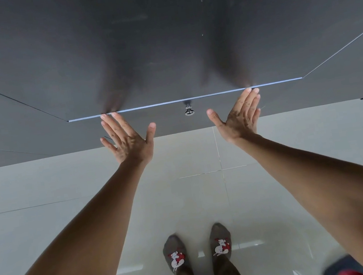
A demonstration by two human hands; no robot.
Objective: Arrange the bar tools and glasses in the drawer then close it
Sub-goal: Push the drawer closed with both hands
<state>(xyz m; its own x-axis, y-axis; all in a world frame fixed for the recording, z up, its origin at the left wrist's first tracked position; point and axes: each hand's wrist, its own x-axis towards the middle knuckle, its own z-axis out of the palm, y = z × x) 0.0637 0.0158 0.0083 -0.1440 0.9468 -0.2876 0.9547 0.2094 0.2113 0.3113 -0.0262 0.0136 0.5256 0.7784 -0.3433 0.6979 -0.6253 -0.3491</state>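
Observation:
The dark grey drawer front (169, 121) sits flush under the dark countertop (163, 46), shut, with a small silver knob (189, 110) at its middle. My left hand (127, 140) is flat and spread to the left of the knob, fingertips at the counter's front edge. To the right of the knob my right hand (240, 117) is spread the same way, fingertips touching that edge. Neither hand holds anything. No bar tools or glasses are visible; the drawer's inside is hidden.
Pale glossy floor tiles (68, 200) lie below the cabinet. My two feet in grey patterned socks (197, 249) stand close to the drawer. Neighbouring dark cabinet fronts (11, 128) run left and right. A blue and red object (343, 268) shows at the bottom right corner.

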